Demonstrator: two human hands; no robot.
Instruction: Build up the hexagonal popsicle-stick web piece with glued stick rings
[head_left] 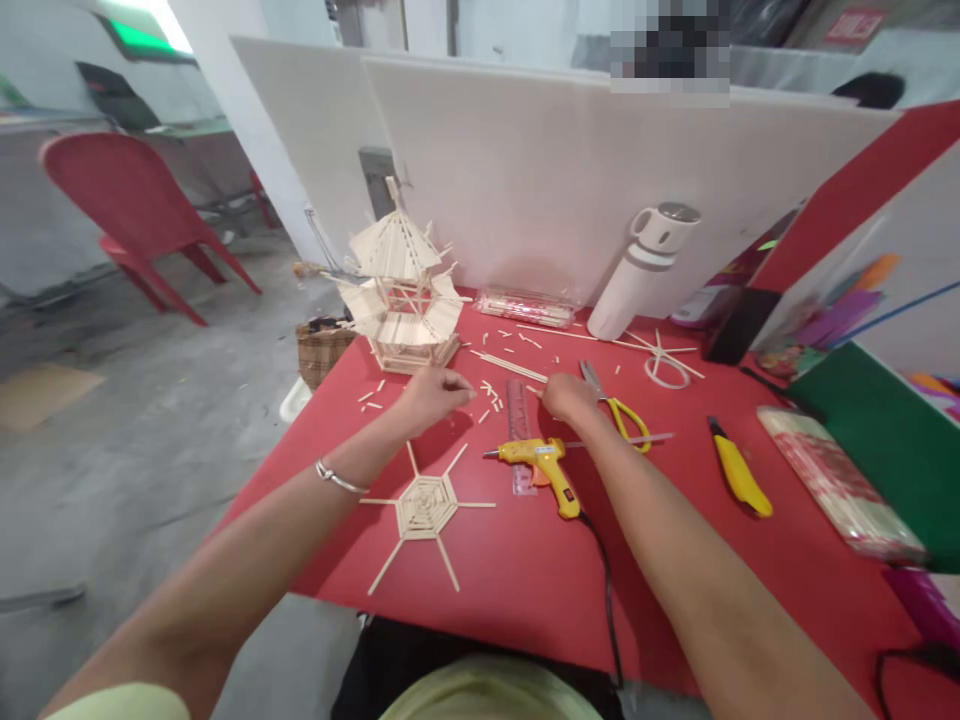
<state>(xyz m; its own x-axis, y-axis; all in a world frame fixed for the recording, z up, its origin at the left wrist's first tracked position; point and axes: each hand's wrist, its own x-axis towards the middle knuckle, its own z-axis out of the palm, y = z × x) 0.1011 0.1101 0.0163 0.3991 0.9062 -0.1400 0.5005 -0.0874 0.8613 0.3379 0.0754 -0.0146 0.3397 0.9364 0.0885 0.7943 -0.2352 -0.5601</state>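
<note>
Over the short cut stick pieces (491,395) in the middle of the red table, my left hand (439,396) is closed, thumb and fingers drawn together; anything in the pinch is too small to make out. My right hand (568,397) is also closed, near the ends of some long thin sticks (510,366) and beside a clear ruler (517,405); its grip is hidden. A yellow glue gun (544,460) lies across the ruler, nozzle pointing left. Nearer me lies a flat six-armed web of sticks (426,507). Yellow-handled scissors (628,422) rest right of my right hand.
A stick-built pagoda model (401,290) stands at the back left. Behind are a packet of sticks (525,306) and a white flask (643,270) against white boards (510,180). A yellow cutter (739,470) and another stick packet (840,485) lie right. The glue gun's cord (606,580) crosses the front edge.
</note>
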